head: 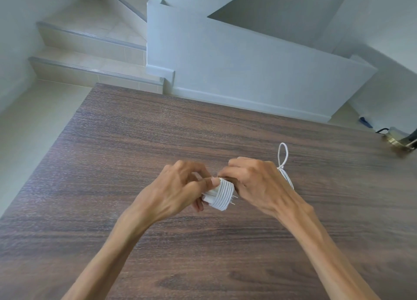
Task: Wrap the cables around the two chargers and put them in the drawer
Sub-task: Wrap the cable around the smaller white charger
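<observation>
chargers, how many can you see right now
1 for sure: the white charger, cable coiled round it, held between the left hand and right hand. A loose white cable behind the right hand may hide a second.

Bare forearms, no sleeves; left hand (180,188), right hand (255,182) ringless.

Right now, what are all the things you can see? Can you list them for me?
Charger: one, white, held above the table between both hands, metal prongs pointing right.
Cable: one, white, coiled in neat turns around the charger.
Second cable: one, white, loop sticking up behind the right hand; its charger is hidden.
Table: one, dark brown wood, fills the lower view.
Stairs: pale tile, upper left.
Low wall: white, behind the table.
Clutter: dark and brassy, far right edge, too blurred to name.
Left hand: gripping the charger.
Right hand: fingers at the coil.
</observation>
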